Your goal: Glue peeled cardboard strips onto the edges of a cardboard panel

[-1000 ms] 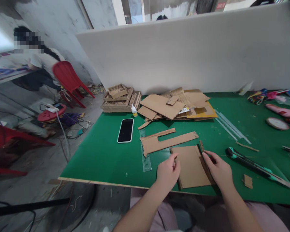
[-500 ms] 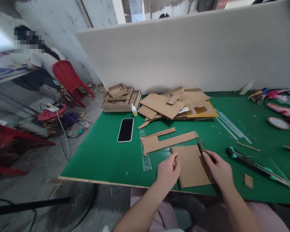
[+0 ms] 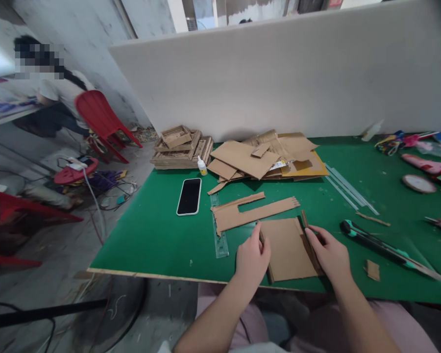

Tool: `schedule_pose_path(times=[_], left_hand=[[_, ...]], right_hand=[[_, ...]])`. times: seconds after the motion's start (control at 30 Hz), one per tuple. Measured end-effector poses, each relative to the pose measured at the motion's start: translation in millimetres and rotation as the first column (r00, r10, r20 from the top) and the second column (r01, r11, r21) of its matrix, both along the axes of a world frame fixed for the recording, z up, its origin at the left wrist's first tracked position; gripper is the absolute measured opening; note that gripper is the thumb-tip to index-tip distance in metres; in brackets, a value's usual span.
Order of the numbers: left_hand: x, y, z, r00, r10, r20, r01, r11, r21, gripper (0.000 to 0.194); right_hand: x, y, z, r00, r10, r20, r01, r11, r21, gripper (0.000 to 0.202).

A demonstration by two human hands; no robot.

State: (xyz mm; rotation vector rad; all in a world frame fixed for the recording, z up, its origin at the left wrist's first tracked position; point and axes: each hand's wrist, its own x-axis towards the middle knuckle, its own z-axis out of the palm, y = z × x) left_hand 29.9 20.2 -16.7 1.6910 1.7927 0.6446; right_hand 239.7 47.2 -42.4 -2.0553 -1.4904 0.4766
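Note:
A square cardboard panel [image 3: 290, 250] lies at the table's front edge between my hands, with narrow raised edging along its left side. My left hand [image 3: 253, 252] is closed at that left edge, its index finger along the outside and its thumb on the inner side. My right hand [image 3: 329, 252] pinches a thin cardboard strip [image 3: 303, 219], which stands on edge along the panel's right side. My palm and fingers hide the strip's lower part. Behind the panel lies a notched cardboard offcut [image 3: 228, 219], partly over a clear ruler [image 3: 221, 247].
A green-black utility knife [image 3: 378, 245] and a cardboard scrap [image 3: 372, 270] lie to the right. Farther back are a phone [image 3: 189, 196], glue bottle [image 3: 202, 166], stacked cardboard frames [image 3: 180, 154], cardboard sheets [image 3: 242, 157] and glue sticks [image 3: 347, 189]. A person sits at far left.
My left index finger has straightened and moved from over the panel to its outer left edge. My right hand keeps its pinch on the strip. The view has shifted slightly.

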Motion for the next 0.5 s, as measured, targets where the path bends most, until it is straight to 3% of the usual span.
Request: schedule_pose_path(times=[0.1, 0.23, 0.3, 0.5], left_hand=[[-1.3, 4.8, 3.4, 1.0, 0.007, -0.004, -0.007, 0.999, -0.048, 0.059], [-8.6, 11.5, 4.1, 0.951, 0.005, 0.309, 0.08, 0.962, -0.261, 0.065], [-10.2, 12.5, 3.0, 0.915, 0.044, 0.401, 0.085, 0.951, -0.298, 0.061], [1.2, 8.2, 3.7, 0.986, 0.032, 0.165, -0.027, 0.999, -0.034, 0.04]], right_hand=[[-0.9, -1.1, 2.7, 1.0, 0.007, -0.001, -0.007, 1.0, -0.022, 0.047], [-2.7, -2.0, 6.5, 1.0, 0.023, 0.009, -0.023, 1.0, -0.021, 0.049], [-3.2, -2.2, 7.1, 0.999, 0.035, 0.017, -0.035, 0.999, -0.014, 0.049], [-3.2, -3.0, 7.7, 0.998, 0.062, 0.022, -0.062, 0.998, -0.023, 0.048]])
